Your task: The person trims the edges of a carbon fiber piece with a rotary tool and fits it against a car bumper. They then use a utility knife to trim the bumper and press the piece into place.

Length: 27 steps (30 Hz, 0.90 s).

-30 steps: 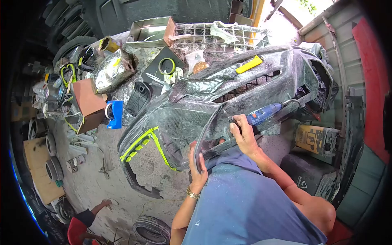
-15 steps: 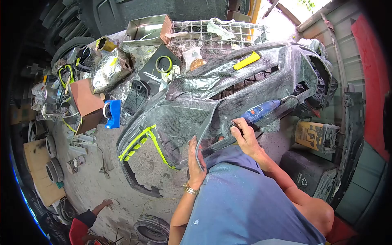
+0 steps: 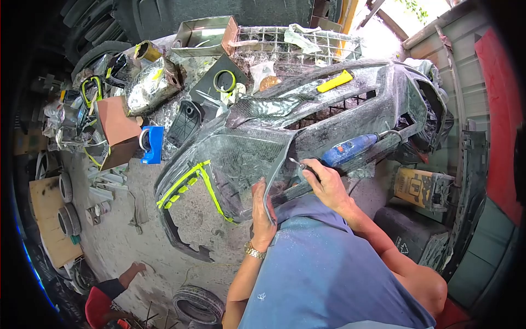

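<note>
A dusty black car bumper (image 3: 249, 151) lies across in front of me, with bright yellow-green tape (image 3: 205, 183) along its left opening. My left hand (image 3: 263, 222) grips the near edge of its panel, fingers on one face. In my right hand (image 3: 327, 185) is a slim dark tool with a thin metal tip (image 3: 296, 162), pinched between thumb and fingers and pointing left toward the panel edge. Its rear part is hidden by the hand. Just beyond the right hand, a blue power tool (image 3: 350, 149) rests on the bumper. A yellow-handled cutter (image 3: 335, 81) lies higher up.
Behind the bumper are a metal box (image 3: 205, 35), a wire grid (image 3: 268, 46) and a green tape roll (image 3: 223, 80). A blue tape dispenser (image 3: 153, 145) stands left. Tyres (image 3: 198, 305) lie on the floor near another person's leg (image 3: 130, 274). A yellow box (image 3: 419, 186) is at right.
My right hand has turned and shifted slightly left and down, bringing the tool's metal tip into view. My left hand keeps its grip on the panel edge. The view has shifted slightly.
</note>
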### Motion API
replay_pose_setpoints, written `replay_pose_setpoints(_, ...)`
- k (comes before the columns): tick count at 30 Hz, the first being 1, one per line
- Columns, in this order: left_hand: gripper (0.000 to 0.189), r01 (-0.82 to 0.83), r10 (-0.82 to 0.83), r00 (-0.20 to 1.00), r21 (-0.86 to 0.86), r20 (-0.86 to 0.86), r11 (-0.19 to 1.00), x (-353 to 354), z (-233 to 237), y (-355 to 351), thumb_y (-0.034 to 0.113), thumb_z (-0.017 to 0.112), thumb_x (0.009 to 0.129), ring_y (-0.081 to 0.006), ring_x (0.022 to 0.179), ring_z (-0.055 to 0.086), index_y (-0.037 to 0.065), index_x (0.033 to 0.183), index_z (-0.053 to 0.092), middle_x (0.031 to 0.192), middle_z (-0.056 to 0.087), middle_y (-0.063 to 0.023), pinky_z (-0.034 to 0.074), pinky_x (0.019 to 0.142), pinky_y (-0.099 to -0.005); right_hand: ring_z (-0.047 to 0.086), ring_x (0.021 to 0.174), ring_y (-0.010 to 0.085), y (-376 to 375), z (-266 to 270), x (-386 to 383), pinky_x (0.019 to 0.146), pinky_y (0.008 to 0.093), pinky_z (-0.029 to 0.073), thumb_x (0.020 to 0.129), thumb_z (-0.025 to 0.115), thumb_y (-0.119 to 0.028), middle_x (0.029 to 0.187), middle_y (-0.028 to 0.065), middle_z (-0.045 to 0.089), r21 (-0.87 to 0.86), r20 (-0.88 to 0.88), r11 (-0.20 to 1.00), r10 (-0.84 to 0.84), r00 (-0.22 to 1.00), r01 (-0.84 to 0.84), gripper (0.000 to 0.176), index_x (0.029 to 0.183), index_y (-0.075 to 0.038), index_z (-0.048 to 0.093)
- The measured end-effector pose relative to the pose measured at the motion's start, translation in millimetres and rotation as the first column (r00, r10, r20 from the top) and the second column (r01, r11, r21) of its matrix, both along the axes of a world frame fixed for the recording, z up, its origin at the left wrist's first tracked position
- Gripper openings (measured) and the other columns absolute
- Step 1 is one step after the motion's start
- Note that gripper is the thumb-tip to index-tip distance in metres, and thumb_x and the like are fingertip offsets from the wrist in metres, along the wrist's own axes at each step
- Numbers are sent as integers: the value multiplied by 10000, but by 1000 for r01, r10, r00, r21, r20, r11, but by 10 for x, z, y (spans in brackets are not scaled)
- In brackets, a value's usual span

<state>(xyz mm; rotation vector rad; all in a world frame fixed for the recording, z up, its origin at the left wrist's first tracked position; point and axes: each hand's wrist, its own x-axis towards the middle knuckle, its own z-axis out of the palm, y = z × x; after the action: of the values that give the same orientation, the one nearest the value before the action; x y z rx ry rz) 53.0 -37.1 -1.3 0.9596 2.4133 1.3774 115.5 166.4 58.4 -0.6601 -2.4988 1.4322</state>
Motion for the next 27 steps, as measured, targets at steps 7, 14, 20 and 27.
replay_pose_setpoints(7, 454, -180, 114, 699, 19, 706, 983, 49, 292, 25, 73, 435, 1005, -367, 1373, 389, -46, 1424, 307, 1421, 429, -270, 347, 1094, -402, 643, 754, 386, -110, -59, -132, 615, 445, 488, 929, 632, -195, 786, 185, 641, 36, -18, 998, 62, 998, -61, 203, 1063, -59, 564)
replay_pose_setpoints(14, 460, -65, 73, 955, -37, 286, 997, 63, 115, -65, -1, 468, 970, -391, 1370, 391, -29, 1413, 348, 1437, 398, -305, 372, 1074, -401, 616, 677, 395, 49, -9, -295, 575, 431, 451, 944, 612, -168, 698, 199, 587, 32, 61, 999, 0, 998, -2, 176, 1028, -25, 557)
replay_pose_setpoints(20, 471, -28, 31, 983, -18, 182, 999, -6, 214, -5, -58, 458, 944, -389, 1321, 450, -19, 1406, 380, 1377, 480, -247, 412, 1035, -408, 624, 720, 403, 105, 168, -252, 613, 455, 460, 953, 600, -223, 732, 200, 617, 87, 187, 994, 51, 981, -68, 214, 1075, -49, 577)
replay_pose_setpoints(27, 468, -19, 50, 962, -114, 270, 993, 2, 232, -30, -48, 458, 952, -408, 1311, 453, -20, 1412, 379, 1374, 491, -237, 409, 1047, -431, 636, 744, 413, 46, 251, -240, 613, 497, 484, 960, 578, -269, 791, 186, 654, 137, 138, 987, 68, 988, -87, 214, 1013, -63, 563)
